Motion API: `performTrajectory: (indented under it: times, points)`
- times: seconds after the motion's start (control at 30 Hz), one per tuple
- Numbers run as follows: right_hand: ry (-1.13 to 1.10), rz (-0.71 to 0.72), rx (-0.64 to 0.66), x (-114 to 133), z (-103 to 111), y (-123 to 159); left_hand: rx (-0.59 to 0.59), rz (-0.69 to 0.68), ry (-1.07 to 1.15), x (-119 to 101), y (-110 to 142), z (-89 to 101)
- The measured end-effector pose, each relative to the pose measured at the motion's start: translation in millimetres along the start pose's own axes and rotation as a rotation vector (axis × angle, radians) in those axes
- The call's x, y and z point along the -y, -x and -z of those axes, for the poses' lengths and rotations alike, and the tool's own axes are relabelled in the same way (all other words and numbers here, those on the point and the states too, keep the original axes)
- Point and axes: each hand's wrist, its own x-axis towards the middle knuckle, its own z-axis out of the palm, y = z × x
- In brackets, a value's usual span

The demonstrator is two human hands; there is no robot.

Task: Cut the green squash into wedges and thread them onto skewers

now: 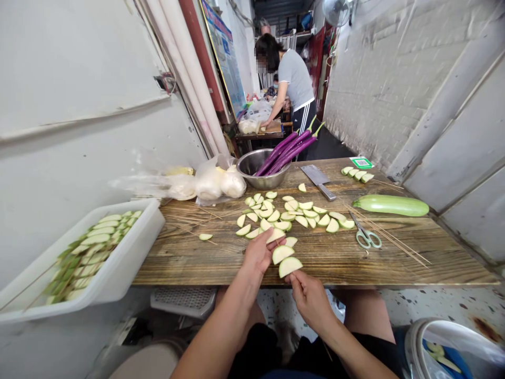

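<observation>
The long brown wooden worktop (394,263) spreads ahead of the left hand (258,252), thumb and fingers closed on pale, green-rinded half-moon slices (283,255), and the right hand (311,297), pinching the row's lowest slice. Strung between both hands, they look light, moist, probably slippery and easily split; best held by the rind.

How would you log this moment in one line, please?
left hand: holding pale slice; right hand: pinched at nearest slice; table: loose slices, scissors, cleaver
</observation>
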Motion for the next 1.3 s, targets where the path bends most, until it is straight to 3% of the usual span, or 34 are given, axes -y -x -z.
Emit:
performTrajectory:
  times: [1.3]
  points:
    - [0.001,-0.019,-0.045,-13,-16,-7,0.006,-0.041,-0.020,18,-5,7.6]
